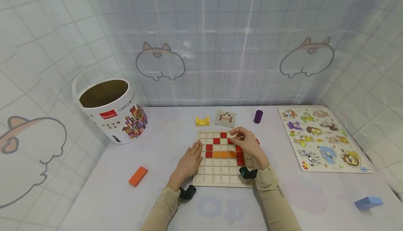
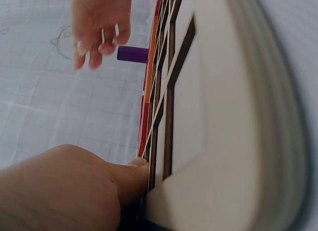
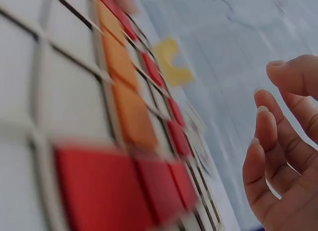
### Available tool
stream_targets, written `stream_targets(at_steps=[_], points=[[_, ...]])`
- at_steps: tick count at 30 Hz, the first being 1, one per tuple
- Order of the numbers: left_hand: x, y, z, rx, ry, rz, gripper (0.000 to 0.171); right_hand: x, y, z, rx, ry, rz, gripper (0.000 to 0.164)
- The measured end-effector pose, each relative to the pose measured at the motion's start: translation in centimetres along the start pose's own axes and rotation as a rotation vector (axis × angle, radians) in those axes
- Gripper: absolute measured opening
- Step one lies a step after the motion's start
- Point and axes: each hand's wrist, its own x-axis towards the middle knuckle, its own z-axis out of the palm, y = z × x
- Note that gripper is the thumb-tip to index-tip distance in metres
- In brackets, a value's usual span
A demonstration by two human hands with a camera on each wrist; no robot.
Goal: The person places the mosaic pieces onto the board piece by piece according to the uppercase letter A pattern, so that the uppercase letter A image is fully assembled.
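A wooden grid board (image 1: pixel 217 179) lies in front of me with red square tiles (image 1: pixel 209 147) and orange tiles (image 1: pixel 224 154) set in some cells. My left hand (image 1: pixel 188 161) rests along the board's left edge, fingers extended; in the left wrist view its thumb (image 2: pixel 131 179) touches the rim. Above the upper right of the board hovers my right hand (image 1: pixel 247 143). In the right wrist view that hand (image 3: pixel 285 151) has its fingers loosely bent, thumb apart from them, with nothing between. Part of the board beneath it is hidden. Something small and red (image 1: pixel 258 141) peeks out beyond it.
Behind the board are a pattern card (image 1: pixel 225 118), a yellow notched block (image 1: pixel 202 121) and a purple cylinder (image 1: pixel 258 116). A white bucket (image 1: pixel 110 119) and an orange block (image 1: pixel 138 176) stand left. To the right are an animal puzzle board (image 1: pixel 324 138) and a blue block (image 1: pixel 368 203).
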Motion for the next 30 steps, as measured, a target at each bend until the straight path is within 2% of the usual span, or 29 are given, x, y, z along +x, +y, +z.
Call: stream_targets(at_steps=[5, 9, 14, 17, 24, 30], points=[[-0.1, -0.1, 0.1, 0.002, 0.004, 0.003, 0.054, -0.9, 1.6, -3.0, 0.004, 0.107, -0.014, 0.027], [-0.2, -0.1, 0.1, 0.007, 0.009, 0.010, 0.053, -1.7, 3.1, -4.9, 0.007, 0.183, 0.053, 0.031], [-0.2, -0.1, 0.1, 0.002, 0.013, 0.009, 0.053, -2.5, 4.7, -6.2, -0.033, 0.237, 0.162, 0.031], [-0.2, -0.1, 0.1, 0.004, 0.011, 0.005, 0.053, -2.7, 5.5, -6.4, -0.073, 0.229, 0.186, 0.031], [-0.1, -0.1, 0.2, 0.000, 0.004, 0.005, 0.053, -2.8, 6.0, -6.2, -0.213, 0.136, 0.167, 0.033], [-0.1, -0.1, 0.2, 0.009, -0.001, 0.013, 0.053, -2.7, 6.2, -5.9, -0.254, 0.136, 0.166, 0.032]])
